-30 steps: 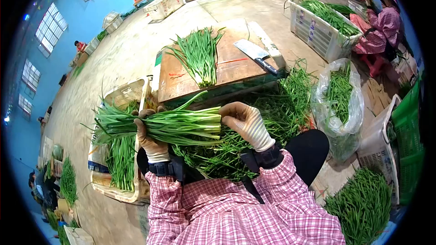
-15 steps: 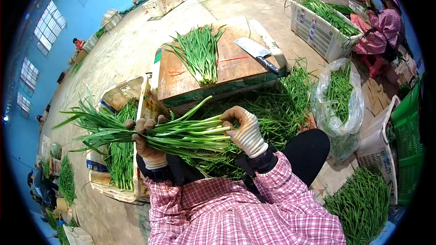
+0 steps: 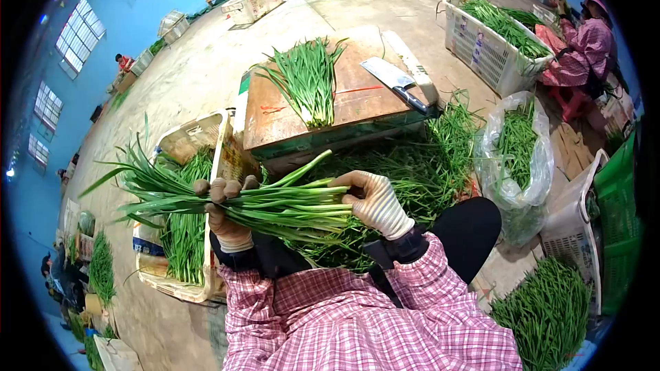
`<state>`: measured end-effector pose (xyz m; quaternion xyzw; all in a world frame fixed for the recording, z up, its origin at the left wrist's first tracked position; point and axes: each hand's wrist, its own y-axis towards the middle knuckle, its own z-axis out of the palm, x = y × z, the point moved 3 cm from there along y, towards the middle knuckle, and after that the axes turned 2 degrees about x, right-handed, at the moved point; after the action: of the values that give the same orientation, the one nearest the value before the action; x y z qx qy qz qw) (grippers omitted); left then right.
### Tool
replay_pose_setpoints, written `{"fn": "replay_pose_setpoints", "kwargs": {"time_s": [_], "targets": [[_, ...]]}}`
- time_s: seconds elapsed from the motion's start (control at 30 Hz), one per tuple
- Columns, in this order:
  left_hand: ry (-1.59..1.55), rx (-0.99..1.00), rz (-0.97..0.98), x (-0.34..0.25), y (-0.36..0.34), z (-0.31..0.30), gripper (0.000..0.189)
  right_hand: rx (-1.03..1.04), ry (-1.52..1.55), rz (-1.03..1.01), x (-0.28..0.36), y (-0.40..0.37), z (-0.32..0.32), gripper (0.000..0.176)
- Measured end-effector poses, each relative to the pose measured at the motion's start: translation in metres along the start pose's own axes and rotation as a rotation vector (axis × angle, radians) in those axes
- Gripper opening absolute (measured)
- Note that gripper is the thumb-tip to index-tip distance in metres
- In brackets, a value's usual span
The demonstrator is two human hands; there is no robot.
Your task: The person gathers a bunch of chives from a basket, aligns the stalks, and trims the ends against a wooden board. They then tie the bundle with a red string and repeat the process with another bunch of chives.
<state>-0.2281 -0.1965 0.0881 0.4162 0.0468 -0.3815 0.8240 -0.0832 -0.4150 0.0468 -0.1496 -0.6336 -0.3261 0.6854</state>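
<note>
My left hand (image 3: 227, 216), in a worn glove, is closed around the middle of a bunch of green stalks (image 3: 295, 209), held level above my lap with the leaves pointing left. At the pale stem ends on the right, my right hand (image 3: 377, 203), in a striped glove, has its thumb and fingers bent round the stalk tips. Beyond them is a wooden board (image 3: 271, 120), bearing another bunch of green stalks (image 3: 306, 82) and a cleaver (image 3: 388, 74) with a black handle. A red strip lies across the board.
A crate of greens (image 3: 220, 151) stands at the left. Loose greens (image 3: 412, 185) lie under the board. On the right are a plastic bag of greens (image 3: 515, 158), a white crate (image 3: 481, 45), green crates (image 3: 615, 213) and a greens pile (image 3: 546, 306). A co-worker (image 3: 588, 45) sits behind.
My right hand has shifted slightly right and down at the stem ends, its fingers now more over the tips. My left hand keeps its hold. The whole view has shifted a little.
</note>
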Motion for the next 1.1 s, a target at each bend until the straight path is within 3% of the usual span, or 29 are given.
{"fn": "replay_pose_setpoints", "kwargs": {"time_s": [0.07, 0.13, 0.2, 0.27, 0.33, 0.4, 0.43, 0.5, 0.57, 0.63, 0.67, 0.7, 0.73, 0.8, 0.83, 0.9, 0.93, 0.97, 1.0, 1.03, 1.07, 1.1], "targets": [[0.001, 0.024, -0.011, 0.000, -0.003, 0.004, 0.037, -0.086, -0.269, -0.019, -0.006, 0.000, -0.012, 0.026], [-0.009, 0.075, -0.016, -0.001, 0.000, 0.013, 0.034, -0.220, -0.093, -0.061, -0.014, -0.001, -0.032, 0.026], [-0.017, 0.115, -0.011, -0.004, 0.001, 0.018, 0.034, -0.152, 0.228, 0.092, -0.003, -0.005, -0.039, 0.021], [-0.010, 0.128, -0.029, -0.006, 0.001, 0.021, 0.035, 0.062, 0.073, -0.045, 0.016, -0.008, -0.040, 0.031], [-0.002, 0.147, -0.013, -0.004, 0.003, 0.022, 0.035, 0.168, 0.170, 0.077, 0.025, -0.012, -0.027, 0.036], [-0.012, 0.172, -0.018, -0.002, 0.002, 0.018, 0.035, 0.281, -0.005, 0.100, 0.019, -0.011, -0.014, 0.031], [-0.023, 0.182, -0.021, 0.000, 0.001, 0.018, 0.034, 0.255, -0.008, 0.164, 0.013, -0.009, -0.007, 0.027], [-0.034, 0.187, -0.006, 0.001, -0.002, 0.020, 0.034, 0.174, -0.168, 0.085, 0.016, -0.013, -0.003, 0.021], [-0.018, 0.252, -0.032, 0.000, 0.000, 0.023, 0.022, 0.107, -0.250, -0.008, 0.013, -0.014, -0.011, 0.018], [-0.036, 0.271, -0.065, -0.005, -0.001, 0.028, 0.010, -0.010, -0.430, 0.104, 0.009, -0.012, -0.034, 0.017], [-0.067, 0.287, -0.069, -0.004, 0.000, 0.028, 0.013, -0.075, -0.450, 0.143, 0.003, -0.008, -0.041, 0.017], [-0.091, 0.304, -0.070, -0.003, 0.002, 0.029, 0.017, -0.086, -0.223, 0.061, 0.003, -0.002, -0.036, 0.018], [-0.105, 0.322, -0.070, -0.005, 0.003, 0.031, 0.021, -0.006, -0.373, -0.201, 0.011, 0.004, -0.029, 0.023], [-0.171, 0.235, -0.079, -0.002, 0.003, 0.029, 0.022, 0.087, -0.006, 0.031, 0.006, 0.007, -0.002, 0.030], [-0.200, 0.203, -0.090, 0.000, 0.003, 0.029, 0.022, 0.341, -0.102, 0.145, -0.004, 0.008, -0.003, 0.030], [-0.129, 0.213, -0.088, -0.005, 0.001, 0.010, 0.013, 0.412, -0.490, 0.186, -0.006, 0.009, -0.015, 0.021], [-0.030, 0.248, -0.078, -0.012, 0.000, -0.006, 0.015, 0.306, -0.387, 0.377, -0.008, 0.007, -0.026, 0.022], [-0.022, 0.265, -0.058, -0.013, 0.003, 0.000, 0.016, 0.178, -0.687, 0.323, -0.030, 0.012, -0.052, 0.022], [-0.026, 0.283, -0.050, -0.010, 0.004, 0.005, 0.018, -0.046, -0.942, 0.114, -0.037, 0.013, -0.072, 0.021], [-0.033, 0.235, -0.069, -0.010, 0.005, 0.005, 0.024, -0.131, -0.953, -0.086, -0.012, 0.017, -0.071, 0.029], [-0.058, 0.182, -0.098, -0.006, 0.005, 0.004, 0.031, -0.178, -0.914, -0.217, 0.014, 0.020, -0.063, 0.049], [-0.030, 0.191, -0.092, -0.002, 0.006, 0.002, 0.030, -0.139, -0.866, -0.341, 0.038, 0.026, -0.045, 0.061]]}}
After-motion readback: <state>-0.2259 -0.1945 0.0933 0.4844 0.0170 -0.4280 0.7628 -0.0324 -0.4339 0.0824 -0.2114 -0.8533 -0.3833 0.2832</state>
